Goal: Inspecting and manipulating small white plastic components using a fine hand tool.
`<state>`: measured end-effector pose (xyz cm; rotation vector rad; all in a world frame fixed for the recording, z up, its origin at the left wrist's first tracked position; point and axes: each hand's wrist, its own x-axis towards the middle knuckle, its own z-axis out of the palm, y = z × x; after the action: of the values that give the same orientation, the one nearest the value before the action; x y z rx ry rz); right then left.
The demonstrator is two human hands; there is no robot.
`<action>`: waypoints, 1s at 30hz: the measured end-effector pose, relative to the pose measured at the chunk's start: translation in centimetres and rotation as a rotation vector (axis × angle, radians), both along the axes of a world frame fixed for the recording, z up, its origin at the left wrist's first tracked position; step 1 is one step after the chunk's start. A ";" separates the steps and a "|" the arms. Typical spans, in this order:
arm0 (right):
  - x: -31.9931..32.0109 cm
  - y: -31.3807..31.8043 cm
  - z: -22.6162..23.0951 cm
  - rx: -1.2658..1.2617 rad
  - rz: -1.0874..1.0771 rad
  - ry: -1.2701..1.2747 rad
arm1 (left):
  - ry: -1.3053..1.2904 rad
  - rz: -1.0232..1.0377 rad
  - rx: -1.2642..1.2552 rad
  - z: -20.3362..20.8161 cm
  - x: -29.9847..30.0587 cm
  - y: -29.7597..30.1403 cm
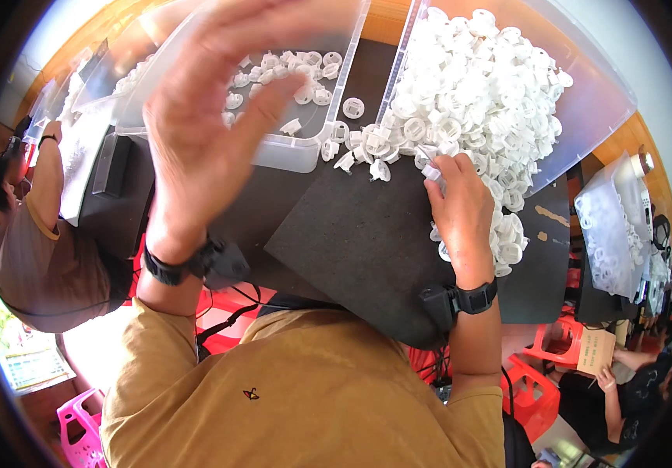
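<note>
My left hand (196,132) is raised over the left clear plastic bin (297,152), smeared by motion. Its thumb and fingers stand wide apart, and nothing shows between them. At the near edge of a big heap of small round white plastic parts (476,86), my right hand (461,207) is closed, pinching one white plastic part (433,173) between thumb and fingertips. More of these parts lie under and beside that hand. The heap spills from a tipped clear bin (585,101) onto the dark table. Some loose parts (375,144) lie between the two bins.
A dark mat (351,226) lies on the table before me. At the left, a person (47,249) works by a black box (112,164). On the right stand another bin of white parts (609,226), red stools (531,390) and a second person (617,398) holding cardboard.
</note>
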<state>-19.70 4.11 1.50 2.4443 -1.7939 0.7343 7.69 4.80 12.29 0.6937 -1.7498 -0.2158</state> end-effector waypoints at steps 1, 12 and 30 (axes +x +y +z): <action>-0.2 0.1 0.2 0.003 -0.013 0.000 | -0.098 -0.027 0.081 0.5 -0.9 1.4; -0.1 0.2 0.1 -0.005 0.034 -0.084 | -0.256 -0.584 0.732 -6.4 -4.4 -0.1; -1.2 0.4 1.8 0.124 0.266 -0.802 | 0.258 -0.708 0.976 -9.1 -9.4 -3.2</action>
<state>-20.90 4.54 3.26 2.7175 -1.7191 1.8955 -1.68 1.64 3.16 0.6317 -1.5109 -1.6396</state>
